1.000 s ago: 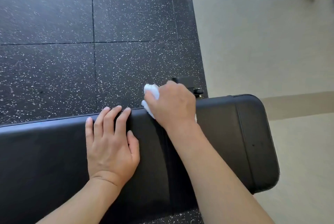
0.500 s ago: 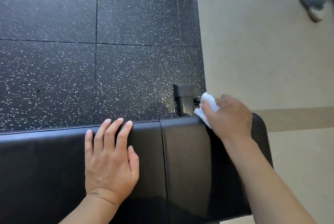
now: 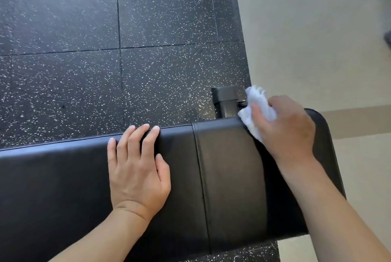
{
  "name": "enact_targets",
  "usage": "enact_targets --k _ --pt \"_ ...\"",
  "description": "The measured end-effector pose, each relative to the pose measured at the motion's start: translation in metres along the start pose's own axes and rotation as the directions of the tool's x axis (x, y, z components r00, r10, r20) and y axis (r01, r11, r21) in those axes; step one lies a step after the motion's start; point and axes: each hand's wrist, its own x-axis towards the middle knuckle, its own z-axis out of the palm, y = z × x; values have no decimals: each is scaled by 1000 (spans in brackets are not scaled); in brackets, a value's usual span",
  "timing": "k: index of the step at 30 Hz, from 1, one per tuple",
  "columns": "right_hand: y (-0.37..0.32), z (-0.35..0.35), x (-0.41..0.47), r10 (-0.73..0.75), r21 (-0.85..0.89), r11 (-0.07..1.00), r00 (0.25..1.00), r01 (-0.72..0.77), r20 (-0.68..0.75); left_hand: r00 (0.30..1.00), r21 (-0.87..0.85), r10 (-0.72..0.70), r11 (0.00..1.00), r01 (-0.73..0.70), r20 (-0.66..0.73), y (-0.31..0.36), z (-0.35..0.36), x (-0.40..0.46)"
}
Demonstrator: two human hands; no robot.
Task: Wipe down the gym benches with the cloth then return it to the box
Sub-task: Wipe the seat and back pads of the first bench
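Note:
A black padded gym bench (image 3: 228,177) runs across the lower part of the view, with a seam between its long pad and the short end pad. My left hand (image 3: 137,168) lies flat on the long pad, its fingertips at the far edge. My right hand (image 3: 285,130) grips a bunched white cloth (image 3: 257,107) and presses it on the far edge of the end pad. No box is in view.
The bench's dark metal foot (image 3: 226,100) stands on speckled black rubber flooring (image 3: 105,50) behind the pad. Beige smooth floor (image 3: 317,39) with a darker stripe lies to the right. A blurred dark shape shows at the top right edge.
My right hand has slid the cloth to the right along the far edge, from near the seam onto the end pad. My left hand has stayed in place.

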Motion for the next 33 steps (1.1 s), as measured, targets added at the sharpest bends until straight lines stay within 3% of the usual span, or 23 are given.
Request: enact_targets --k 2,4,13,16,18,20,22,26,29,33 --pt "29 -5 -9 161 246 959 985 -142 -57 1000 -10 -7 1000 7 2 1 0 0" --pt "16 -7 -26 167 364 924 981 -120 -100 1000 -12 -12 1000 12 12 2 -1 0" --pt "-137 -4 -71 180 350 933 946 -78 -269 997 -33 14 999 -11 81 2 -4 3" --pt "-128 -14 -87 152 378 925 955 -46 -254 995 -41 26 999 -22 92 3 -8 1" --pt "-97 -17 -104 220 378 917 950 -124 -222 995 -33 34 999 -31 89 1 -7 1" --pt "-56 -15 -128 371 380 883 906 -277 -202 996 -40 35 999 -31 87 -3 -4 1" --pt "-22 -14 -159 542 407 804 815 -432 -205 994 -61 39 998 -33 103 -5 -4 0" --pt "-41 -14 -202 728 464 659 657 -593 -194 982 -81 85 994 -72 169 -7 -11 -1" --pt "-100 -13 -224 779 539 587 602 -604 -175 945 -76 229 973 -217 233 -16 -17 -5" --pt "-174 -9 -260 787 634 547 594 -547 -165 779 -127 541 838 -530 317 -41 -34 -1"
